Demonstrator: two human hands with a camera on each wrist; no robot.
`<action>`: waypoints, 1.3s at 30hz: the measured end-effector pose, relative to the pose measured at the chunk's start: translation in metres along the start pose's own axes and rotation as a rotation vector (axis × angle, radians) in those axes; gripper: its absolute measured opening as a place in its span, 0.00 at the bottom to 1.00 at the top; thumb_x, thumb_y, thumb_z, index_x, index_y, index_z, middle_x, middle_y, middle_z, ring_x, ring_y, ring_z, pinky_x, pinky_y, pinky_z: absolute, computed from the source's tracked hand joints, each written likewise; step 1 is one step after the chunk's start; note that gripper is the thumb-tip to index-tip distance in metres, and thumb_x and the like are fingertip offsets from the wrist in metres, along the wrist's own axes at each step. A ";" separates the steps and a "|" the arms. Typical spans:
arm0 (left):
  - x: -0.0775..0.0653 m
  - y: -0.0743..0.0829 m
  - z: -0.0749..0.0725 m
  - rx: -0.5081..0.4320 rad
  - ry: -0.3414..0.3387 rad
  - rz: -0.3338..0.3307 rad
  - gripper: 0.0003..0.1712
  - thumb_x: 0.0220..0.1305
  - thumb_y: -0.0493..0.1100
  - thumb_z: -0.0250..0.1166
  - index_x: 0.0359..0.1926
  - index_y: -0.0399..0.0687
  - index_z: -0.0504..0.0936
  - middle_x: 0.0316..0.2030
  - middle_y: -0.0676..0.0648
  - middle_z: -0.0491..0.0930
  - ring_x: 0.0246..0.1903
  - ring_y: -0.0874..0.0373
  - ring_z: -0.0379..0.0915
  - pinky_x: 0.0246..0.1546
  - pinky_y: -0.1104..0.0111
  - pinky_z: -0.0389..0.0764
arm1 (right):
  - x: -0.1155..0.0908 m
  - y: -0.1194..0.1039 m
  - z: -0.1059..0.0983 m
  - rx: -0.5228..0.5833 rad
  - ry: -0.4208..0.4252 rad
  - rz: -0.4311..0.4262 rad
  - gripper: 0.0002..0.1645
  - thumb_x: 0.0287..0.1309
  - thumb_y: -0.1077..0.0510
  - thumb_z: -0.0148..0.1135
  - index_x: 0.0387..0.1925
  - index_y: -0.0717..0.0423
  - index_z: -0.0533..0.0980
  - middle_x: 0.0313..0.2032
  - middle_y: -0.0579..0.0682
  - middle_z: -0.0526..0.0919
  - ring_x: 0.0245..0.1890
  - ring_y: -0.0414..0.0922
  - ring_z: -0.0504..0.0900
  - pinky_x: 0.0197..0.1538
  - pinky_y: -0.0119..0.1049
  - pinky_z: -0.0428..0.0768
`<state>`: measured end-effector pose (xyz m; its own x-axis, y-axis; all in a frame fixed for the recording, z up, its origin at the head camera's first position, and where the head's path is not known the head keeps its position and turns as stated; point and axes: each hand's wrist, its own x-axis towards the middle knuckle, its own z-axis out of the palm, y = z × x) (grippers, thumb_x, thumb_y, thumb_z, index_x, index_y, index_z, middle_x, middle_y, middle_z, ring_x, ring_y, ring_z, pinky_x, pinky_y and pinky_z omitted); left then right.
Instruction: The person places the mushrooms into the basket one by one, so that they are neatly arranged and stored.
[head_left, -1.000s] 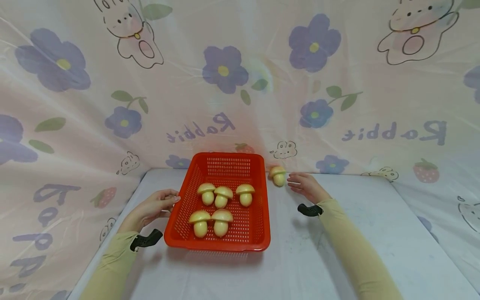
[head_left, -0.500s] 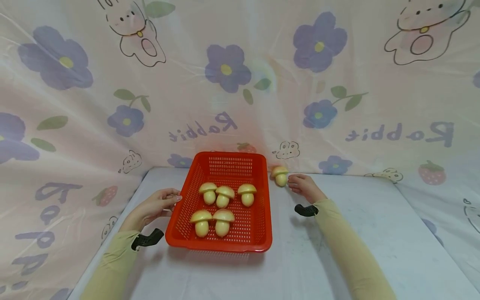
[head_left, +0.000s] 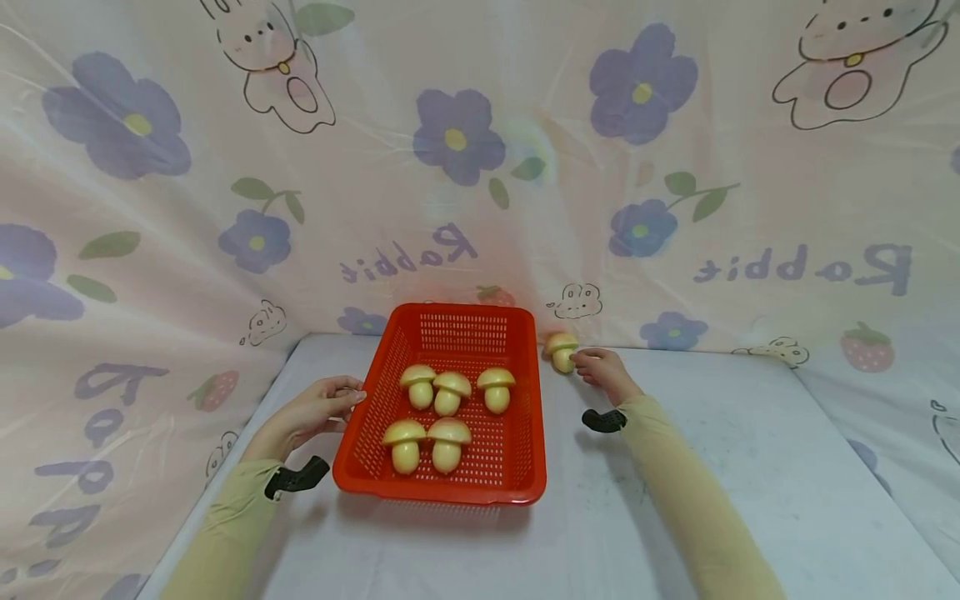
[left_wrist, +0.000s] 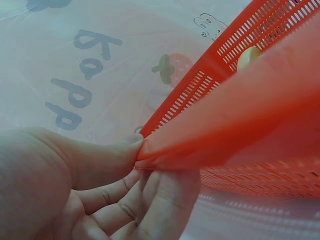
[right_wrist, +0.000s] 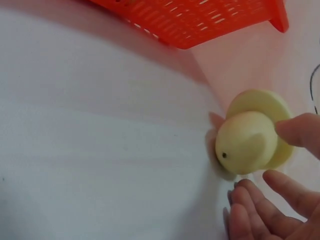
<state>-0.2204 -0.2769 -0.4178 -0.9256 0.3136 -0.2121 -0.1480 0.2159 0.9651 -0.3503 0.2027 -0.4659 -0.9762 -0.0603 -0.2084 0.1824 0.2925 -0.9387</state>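
Note:
My left hand (head_left: 311, 414) grips the left rim of a red plastic basket (head_left: 442, 495); in the left wrist view the thumb lies over the rim and the fingers (left_wrist: 167, 197) are under it. Several toy mushrooms with yellowish caps and pale stems lie inside, among them one mushroom (head_left: 497, 391) on the right. Outside the basket, by its far right corner, another mushroom (right_wrist: 245, 142) lies on the table. Beside it is my right hand (head_left: 607, 375), its thumb (right_wrist: 302, 134) overlapping the mushroom and its other fingers extended just below. Whether the thumb touches cannot be told.
A white-covered table (head_left: 712, 417) extends to the right of the basket. Behind and to the left hangs a printed curtain (head_left: 540, 225) with flowers and rabbits, which meets the table's back edge close to the loose mushroom.
My right hand has moved left, closing the gap to the loose mushroom. The left hand keeps its hold on the basket rim. The head view has shifted slightly.

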 end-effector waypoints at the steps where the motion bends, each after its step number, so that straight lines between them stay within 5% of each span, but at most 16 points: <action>1: 0.000 0.000 0.000 -0.001 0.001 -0.001 0.20 0.71 0.42 0.56 0.54 0.29 0.66 0.35 0.47 0.79 0.29 0.58 0.75 0.36 0.63 0.83 | 0.001 0.000 0.001 -0.013 0.011 0.005 0.33 0.65 0.51 0.59 0.62 0.70 0.65 0.54 0.63 0.74 0.51 0.53 0.75 0.52 0.37 0.76; 5: 0.000 0.001 0.001 -0.001 0.000 -0.001 0.20 0.71 0.42 0.56 0.53 0.29 0.66 0.35 0.47 0.79 0.29 0.58 0.75 0.36 0.63 0.83 | 0.004 0.000 0.006 -0.067 0.057 0.010 0.33 0.62 0.51 0.61 0.61 0.68 0.67 0.55 0.62 0.72 0.47 0.51 0.74 0.48 0.35 0.75; 14: -0.001 0.001 0.001 -0.001 0.010 -0.013 0.20 0.71 0.43 0.57 0.53 0.30 0.67 0.35 0.46 0.79 0.29 0.57 0.75 0.36 0.62 0.83 | 0.004 -0.001 0.014 -0.165 0.103 0.003 0.34 0.61 0.47 0.61 0.58 0.69 0.69 0.54 0.63 0.72 0.49 0.55 0.72 0.55 0.47 0.71; 21: -0.001 0.002 0.002 0.001 0.011 -0.010 0.20 0.70 0.43 0.57 0.53 0.29 0.67 0.35 0.46 0.79 0.30 0.57 0.75 0.36 0.62 0.83 | 0.006 0.000 0.017 -0.139 0.146 -0.012 0.31 0.59 0.48 0.64 0.53 0.69 0.72 0.51 0.63 0.73 0.48 0.54 0.71 0.55 0.46 0.71; 31: -0.001 0.001 0.002 0.004 0.008 -0.007 0.19 0.71 0.42 0.56 0.53 0.29 0.67 0.35 0.46 0.79 0.30 0.57 0.75 0.36 0.62 0.83 | 0.006 0.002 0.009 -0.213 0.063 -0.021 0.34 0.63 0.47 0.60 0.59 0.70 0.70 0.51 0.63 0.74 0.47 0.53 0.71 0.54 0.44 0.72; 39: -0.001 0.001 0.002 0.016 0.017 -0.010 0.21 0.71 0.43 0.56 0.54 0.30 0.67 0.36 0.45 0.79 0.30 0.57 0.75 0.36 0.62 0.83 | -0.006 -0.001 0.002 -0.156 0.003 -0.035 0.31 0.63 0.47 0.60 0.55 0.70 0.73 0.38 0.54 0.77 0.42 0.51 0.73 0.46 0.39 0.72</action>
<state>-0.2185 -0.2756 -0.4172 -0.9298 0.2958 -0.2190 -0.1518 0.2340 0.9603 -0.3442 0.2007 -0.4638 -0.9820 -0.0701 -0.1755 0.1283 0.4347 -0.8914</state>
